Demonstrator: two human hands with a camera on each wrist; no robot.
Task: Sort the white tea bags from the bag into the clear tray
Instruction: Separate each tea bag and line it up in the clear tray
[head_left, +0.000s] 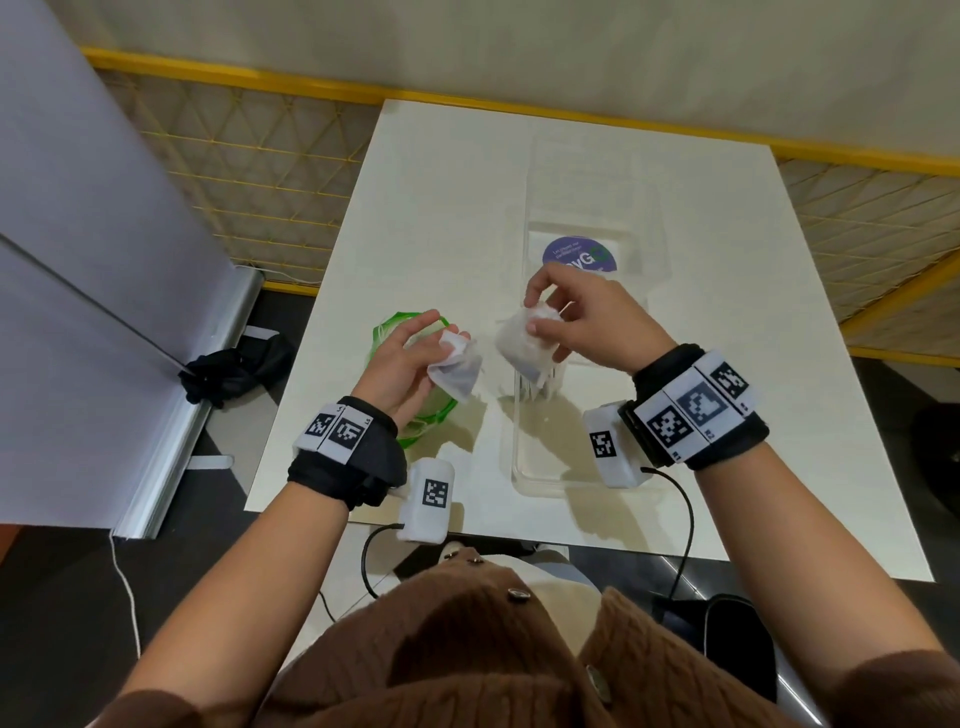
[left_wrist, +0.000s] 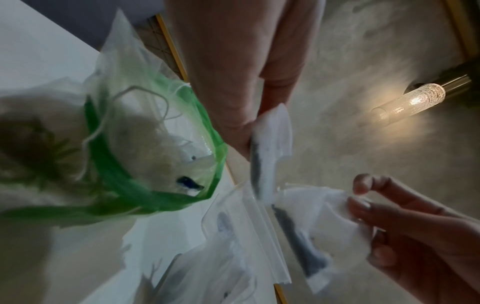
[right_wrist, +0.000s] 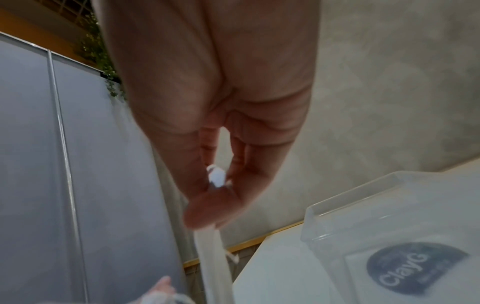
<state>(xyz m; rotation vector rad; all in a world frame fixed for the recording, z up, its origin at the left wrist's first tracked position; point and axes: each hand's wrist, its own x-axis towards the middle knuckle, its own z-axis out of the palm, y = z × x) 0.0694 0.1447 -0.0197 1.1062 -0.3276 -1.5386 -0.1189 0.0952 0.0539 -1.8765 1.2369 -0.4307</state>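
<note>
Above the white table, one white tea bag was pinched in the left hand over the green-rimmed bag; the right hand gripped another tea bag above the clear tray.

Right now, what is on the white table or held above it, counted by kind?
Tea bags held in the hands: 2, one in the left hand at, one in the right hand at
Green-rimmed bag: 1
Clear tray: 1
Total: 4
More tea bags inside the bag are too blurred to count.
</note>
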